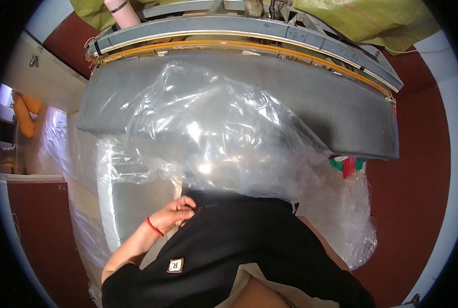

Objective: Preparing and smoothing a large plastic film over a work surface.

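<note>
My left hand [173, 212], with a red bead bracelet [154, 227] at the wrist, is beside the front of my black shirt [249, 236]. Its fingers are curled together. Whatever they pinch, if anything, is too small to make out. In front of me a large clear plastic sheet [224, 128] lies crumpled over a grey padded surface [342, 118] and hangs down its near side. Part of my right forearm [324, 244] shows at the right edge of the shirt; my right hand is hidden.
A metal frame [198, 28] with orange strips [270, 50] runs along the far edge. Behind it are green woven sacks [367, 20] and a pink bottle [124, 14]. More plastic bunches [360, 226] at the right, by a red and green item [348, 166]. A red-brown cabinet [39, 226] stands left.
</note>
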{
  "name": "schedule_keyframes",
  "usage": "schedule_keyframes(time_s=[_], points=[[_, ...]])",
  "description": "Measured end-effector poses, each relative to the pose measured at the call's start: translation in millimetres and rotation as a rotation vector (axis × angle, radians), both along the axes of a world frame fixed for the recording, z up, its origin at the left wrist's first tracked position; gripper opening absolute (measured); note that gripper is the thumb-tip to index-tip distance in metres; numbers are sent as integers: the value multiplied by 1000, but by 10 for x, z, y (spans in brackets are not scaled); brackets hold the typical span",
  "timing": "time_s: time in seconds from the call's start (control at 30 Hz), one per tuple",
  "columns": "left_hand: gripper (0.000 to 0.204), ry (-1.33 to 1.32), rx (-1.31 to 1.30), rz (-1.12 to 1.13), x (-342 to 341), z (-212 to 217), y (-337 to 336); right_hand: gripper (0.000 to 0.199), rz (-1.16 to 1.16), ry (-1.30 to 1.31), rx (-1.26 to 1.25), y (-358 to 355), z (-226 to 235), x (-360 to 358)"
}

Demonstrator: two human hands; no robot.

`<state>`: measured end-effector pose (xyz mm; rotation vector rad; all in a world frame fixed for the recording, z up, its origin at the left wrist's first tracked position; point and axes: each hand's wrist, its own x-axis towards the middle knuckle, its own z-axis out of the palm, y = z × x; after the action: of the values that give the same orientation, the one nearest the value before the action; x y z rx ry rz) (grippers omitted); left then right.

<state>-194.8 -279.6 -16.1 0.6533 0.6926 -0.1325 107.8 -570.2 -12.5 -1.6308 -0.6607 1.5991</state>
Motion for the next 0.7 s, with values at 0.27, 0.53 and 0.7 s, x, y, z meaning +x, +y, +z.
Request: schedule_keyframes(time_s=[0.27,0.53,0.7], points=[[8,138,745,-291,164,238,66,13,698,-640,-99,552,174,226],[6,-126,1296,358,967,684,1022,5,49,-893,802,2446,814,82],[14,-126,1464,580,1198,756,1866,14,-135,-952,1058,3462,888,217]])
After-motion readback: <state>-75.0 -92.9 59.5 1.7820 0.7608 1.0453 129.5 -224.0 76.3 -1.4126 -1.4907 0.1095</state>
